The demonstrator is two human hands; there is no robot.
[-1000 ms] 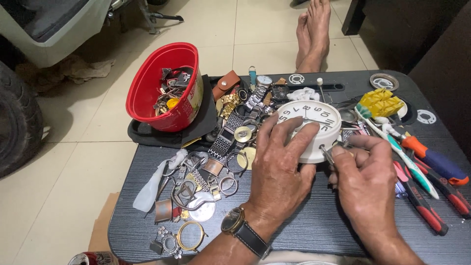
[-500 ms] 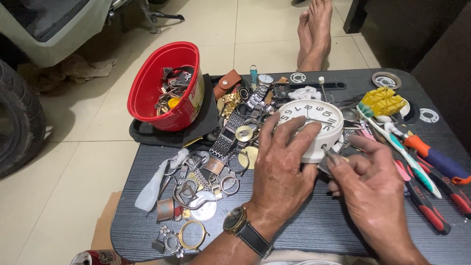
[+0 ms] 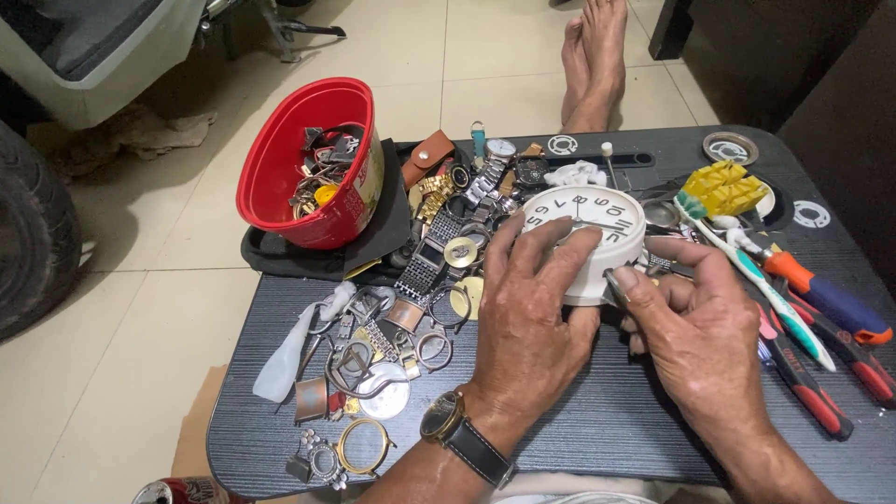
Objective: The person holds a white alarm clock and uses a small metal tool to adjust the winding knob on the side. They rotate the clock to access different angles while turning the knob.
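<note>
A round white clock [image 3: 597, 219] with black numerals lies tilted on the dark table [image 3: 579, 429]. My left hand [image 3: 527, 322], with a wristwatch on its wrist, grips the clock's near left rim, fingers spread over its face. My right hand [image 3: 700, 331] presses against the clock's near right edge. Its thumb and forefinger pinch a thin metal tool [image 3: 653, 266] against that edge. The clock's near side is hidden by both hands.
A red bowl [image 3: 308, 163] of small parts stands at the table's far left on a black cloth. Watch bands, cases and rings [image 3: 392, 327] are strewn left of the clock. Screwdrivers [image 3: 821, 373], a toothbrush [image 3: 756, 280] and a yellow brush [image 3: 726, 189] lie right. Someone's bare feet [image 3: 593, 61] rest beyond the table.
Both hands stay on the clock. My right hand has shifted slightly forward along the clock's right edge, and the clock sits a little more tilted under my left fingers.
</note>
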